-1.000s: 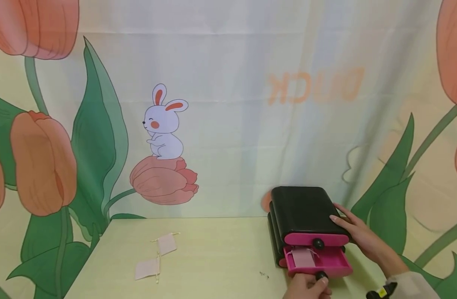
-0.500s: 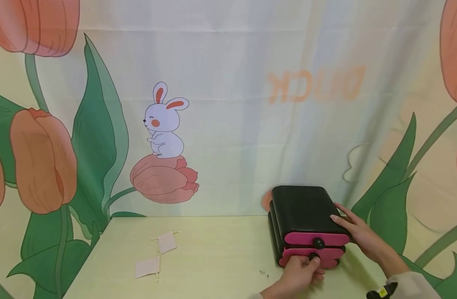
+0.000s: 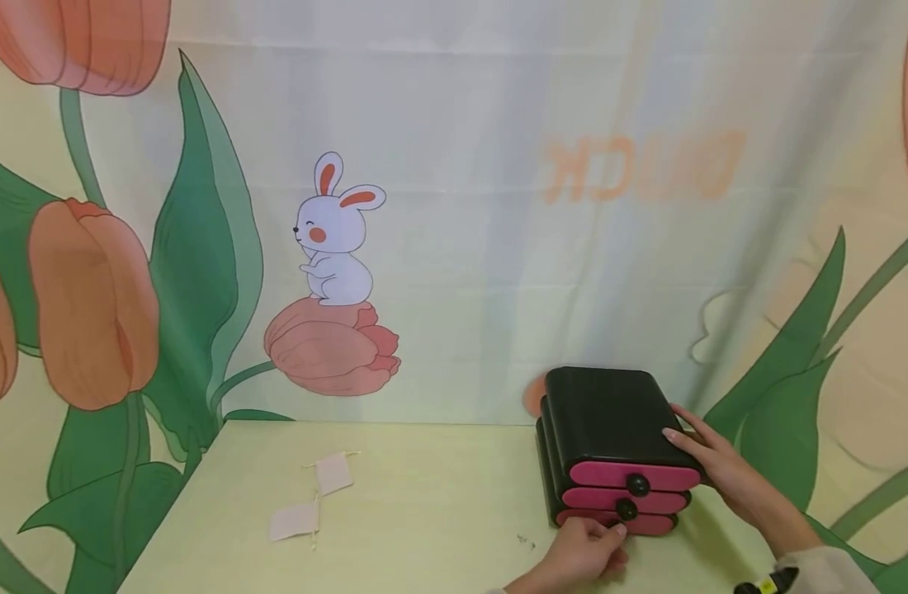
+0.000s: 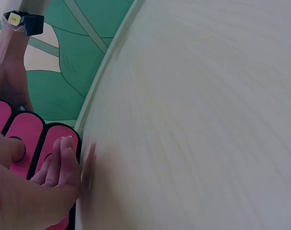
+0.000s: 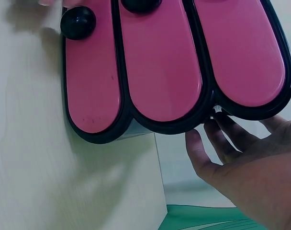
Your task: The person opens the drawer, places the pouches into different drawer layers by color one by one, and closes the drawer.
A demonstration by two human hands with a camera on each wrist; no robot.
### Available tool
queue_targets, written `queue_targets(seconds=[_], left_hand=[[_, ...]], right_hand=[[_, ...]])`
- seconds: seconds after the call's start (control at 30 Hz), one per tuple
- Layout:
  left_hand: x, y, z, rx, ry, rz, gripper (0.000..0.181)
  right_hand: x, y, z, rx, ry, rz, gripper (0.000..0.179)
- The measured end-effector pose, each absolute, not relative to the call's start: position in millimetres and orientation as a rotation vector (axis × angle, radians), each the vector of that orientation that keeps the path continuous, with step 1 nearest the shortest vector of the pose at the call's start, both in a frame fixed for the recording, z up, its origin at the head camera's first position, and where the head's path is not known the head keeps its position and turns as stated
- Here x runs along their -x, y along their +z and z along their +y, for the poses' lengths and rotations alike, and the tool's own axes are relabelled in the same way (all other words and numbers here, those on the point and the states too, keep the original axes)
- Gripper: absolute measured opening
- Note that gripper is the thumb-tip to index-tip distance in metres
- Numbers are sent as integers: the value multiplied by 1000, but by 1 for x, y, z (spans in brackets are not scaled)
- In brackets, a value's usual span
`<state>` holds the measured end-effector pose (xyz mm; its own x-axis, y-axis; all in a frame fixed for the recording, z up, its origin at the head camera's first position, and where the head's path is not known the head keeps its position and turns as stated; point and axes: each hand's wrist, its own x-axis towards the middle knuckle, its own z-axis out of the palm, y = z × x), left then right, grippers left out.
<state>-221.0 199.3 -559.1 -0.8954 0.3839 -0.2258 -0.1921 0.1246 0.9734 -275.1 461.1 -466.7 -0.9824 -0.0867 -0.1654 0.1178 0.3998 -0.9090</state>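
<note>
A small black cabinet (image 3: 610,412) with three stacked pink-fronted drawers stands on the table at the right, its drawers all pushed in. My left hand (image 3: 579,551) is at the bottom drawer (image 5: 93,91), fingertips close beside its round black knob (image 5: 78,22), which shows ungripped in the right wrist view. In the left wrist view the thumb (image 4: 14,149) overlaps the middle drawer's knob. Against the cabinet's right side, my right hand (image 3: 729,474) rests with fairly straight fingers, thumb at the top edge. The right wrist view shows those fingers (image 5: 200,153) touching the side.
Two pale drawstring pouches, a farther one (image 3: 334,473) and a nearer one (image 3: 294,521), lie on the left half of the pale table (image 3: 424,511). A curtain (image 3: 461,247) printed with tulips and a rabbit hangs right behind the table's back edge.
The middle drawer, pulled out with a pouch inside, has been pushed shut by my left hand. That hand has since left its knob and moved down to the bottom drawer. My right hand stays put.
</note>
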Motion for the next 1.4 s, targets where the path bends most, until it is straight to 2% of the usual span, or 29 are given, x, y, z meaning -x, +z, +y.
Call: queue_targets(seconds=[0.27, 0.43, 0.6, 0.93, 1.07, 1.4], left_hand=[[222, -571, 199, -41, 1794, 1750, 31], [234, -582, 207, 132, 1963, 1419, 27], [237, -590, 215, 217, 2074, 1386, 22], [203, -576, 206, 271, 1936, 1313, 25], [187, -579, 210, 268, 1893, 1341, 21], [177, -592, 227, 409, 1863, 1686, 17]], right_hand=[[273, -467, 463, -28, -1626, 2454, 84], [273, -472, 458, -28, -1633, 2447, 83], [274, -471, 455, 5, -1646, 2472, 83], [274, -466, 459, 59, -1645, 2510, 80], [274, -468, 462, 51, -1641, 2515, 80], [274, -471, 464, 30, -1616, 2511, 81]])
